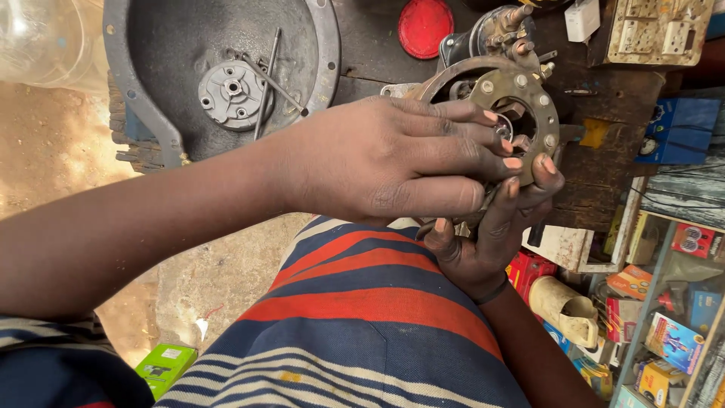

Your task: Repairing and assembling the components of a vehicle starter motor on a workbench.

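both hands (393,162) on round metal housing (521,94), perhaps

Both hands, left hand (393,162) above and right hand (491,234) beneath, grip a round, rusty metal motor housing (495,94) (bolts around its rim) over the dark wooden bench (604,162).

From my remote seat I log the surroundings. Floor (60,143): bare sandy earth at nine o'clock, sunlit in patches, running on toward six o'clock where a green carton (166,366) lies on it. Table (596,181): dark, worn wood at twelve to two o'clock, oil-stained. On it, a large grey metal housing (151,45) at eleven o'clock with a small grey hub (230,92) and thin rods inside; a red round disc (425,26) at twelve; a grimy socket board (657,30) at one o'clock. Shelving (664,317) at four o'clock, packed with coloured boxes. Light: daylight, harsh on the ground, dimmer over the table.
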